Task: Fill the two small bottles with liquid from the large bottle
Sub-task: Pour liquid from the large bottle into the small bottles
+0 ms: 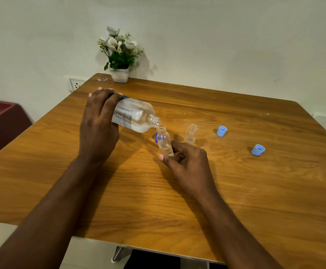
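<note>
Wood-grain worktop (235,191) carries everything. Potted flowers (119,74) sit at the far edge by the wall, well apart from the work.

Large bottle (137,115): clear, labelled, uncapped, tipped nearly flat with the neck angled down to the right. Its mouth meets the mouth of the first small bottle (164,141), so liquid can drop straight in. Left hand (98,121) wraps the base end from above, fingers curled round it. Gripping far from the neck probably keeps the mouth visible and the tilt easy to control.

Right hand (187,160) pinches the first small bottle low down between thumb and fingers, steadying it under the pour. It leans slightly; cannot tell whether its base is flat on the worktop. Clear liquid sits in its lower part, so it looks part filled.

Second small bottle (191,133) stands upright just beside it on the right, open, apparently empty, likely next in line.

Two light blue caps (221,131) (258,150) lie further right, clear of spills. A dark blue cap (156,137) peeks from behind the first small bottle, probably the large bottle's.
</note>
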`<state>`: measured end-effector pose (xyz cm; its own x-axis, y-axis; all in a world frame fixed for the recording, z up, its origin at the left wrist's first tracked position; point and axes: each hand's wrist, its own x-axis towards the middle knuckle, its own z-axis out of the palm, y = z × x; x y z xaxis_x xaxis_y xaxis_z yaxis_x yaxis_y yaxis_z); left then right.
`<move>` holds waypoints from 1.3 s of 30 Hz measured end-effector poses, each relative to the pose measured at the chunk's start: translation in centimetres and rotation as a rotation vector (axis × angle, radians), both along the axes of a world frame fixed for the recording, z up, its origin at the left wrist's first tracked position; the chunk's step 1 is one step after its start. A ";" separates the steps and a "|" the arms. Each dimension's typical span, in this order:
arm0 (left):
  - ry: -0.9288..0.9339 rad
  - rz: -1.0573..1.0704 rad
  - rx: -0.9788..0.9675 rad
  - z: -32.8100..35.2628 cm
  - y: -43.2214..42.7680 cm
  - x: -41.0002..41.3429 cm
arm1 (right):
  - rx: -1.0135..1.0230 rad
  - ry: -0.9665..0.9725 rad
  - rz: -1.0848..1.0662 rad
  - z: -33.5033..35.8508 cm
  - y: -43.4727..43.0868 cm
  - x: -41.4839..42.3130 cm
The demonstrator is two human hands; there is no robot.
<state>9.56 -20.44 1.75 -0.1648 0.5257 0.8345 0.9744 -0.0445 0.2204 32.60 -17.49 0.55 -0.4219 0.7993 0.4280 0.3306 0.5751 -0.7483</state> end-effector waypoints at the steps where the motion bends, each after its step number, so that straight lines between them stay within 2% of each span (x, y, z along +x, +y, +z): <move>1: 0.000 0.000 0.000 0.0 0.0 0.0 | -0.001 0.001 0.001 0.0 0.0 0.0; 39: 0.008 -0.003 0.005 -0.1 0.0 -0.1 | 0.008 -0.004 0.000 0.0 0.0 0.0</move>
<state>9.44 -20.40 1.70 -0.1568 0.5221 0.8383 0.9760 -0.0481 0.2125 32.60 -17.48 0.56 -0.4232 0.7960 0.4328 0.3338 0.5811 -0.7423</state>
